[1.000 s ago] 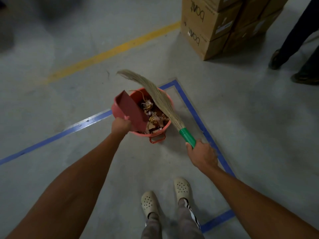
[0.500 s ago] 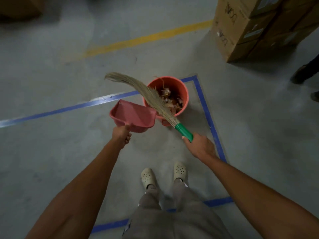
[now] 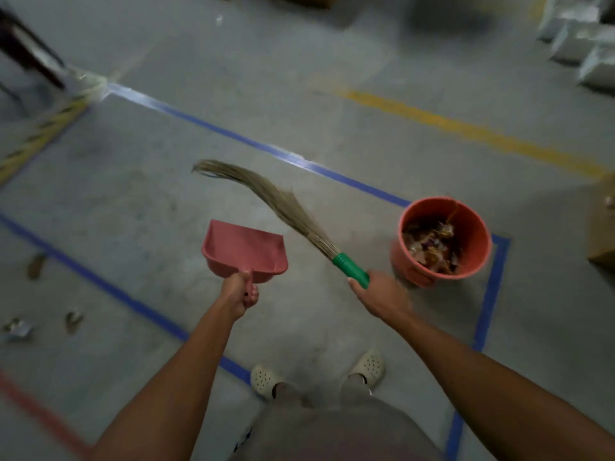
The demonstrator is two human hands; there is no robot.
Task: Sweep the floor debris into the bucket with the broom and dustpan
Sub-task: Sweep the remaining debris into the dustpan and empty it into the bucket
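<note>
My left hand [image 3: 240,293] grips the handle of a red dustpan [image 3: 244,250], held level above the floor with nothing in its scoop. My right hand [image 3: 379,296] grips the green handle of a grass broom [image 3: 289,209], whose bristles point up and to the left, off the floor. The orange bucket [image 3: 474,227] stands to the right of the broom inside a blue taped corner, holding brown scraps. Bits of debris lie at far left: a leaf-like piece [image 3: 36,266], another [image 3: 73,321] and a shiny wrapper [image 3: 18,327].
Blue tape lines [image 3: 109,289] outline a rectangle on the grey concrete floor. A yellow line [image 3: 466,126] runs at upper right, a striped edge [image 3: 43,128] at upper left. White boxes [image 3: 585,44] are stacked at top right, a cardboard box [image 3: 602,227] at right. My feet [image 3: 316,374] are below.
The view has swung left: the bucket now sits to the right, apart from dustpan and broom. The dustpan was tipped over the bucket, then came away and levelled. Debris has come into view at left.
</note>
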